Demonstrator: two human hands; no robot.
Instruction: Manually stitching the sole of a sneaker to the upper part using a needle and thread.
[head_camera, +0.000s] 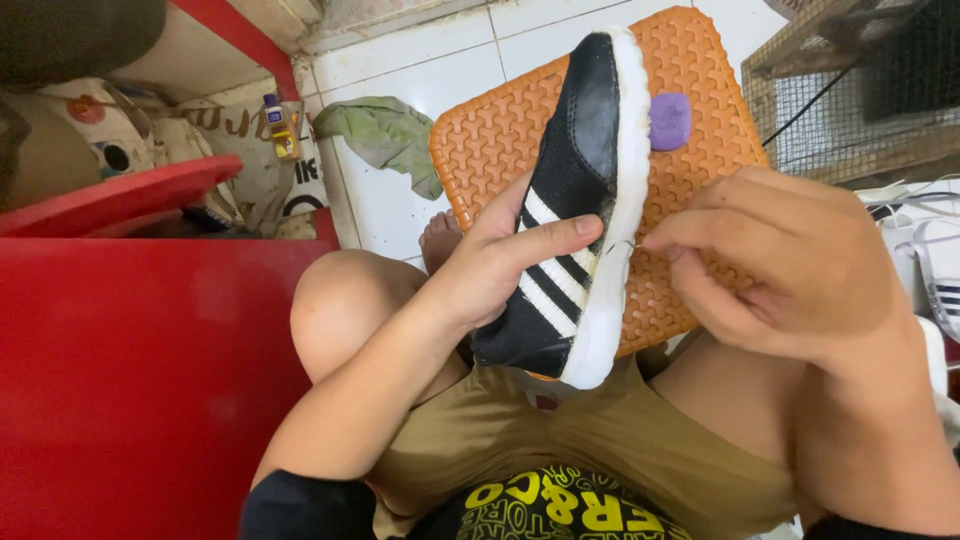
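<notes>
The left hand (500, 265) is closed around a black sneaker (575, 200) with white stripes, above the lap. The right hand (790, 270), pinched on a thin needle (634, 243), touches the white sole edge: stitching seems underway. Next, I think, a firm push through the sole.

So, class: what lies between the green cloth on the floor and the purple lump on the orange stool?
In the head view, the black shoe with its white sole stands between the green cloth and the purple lump, held up over the orange stool by the left hand.
</notes>
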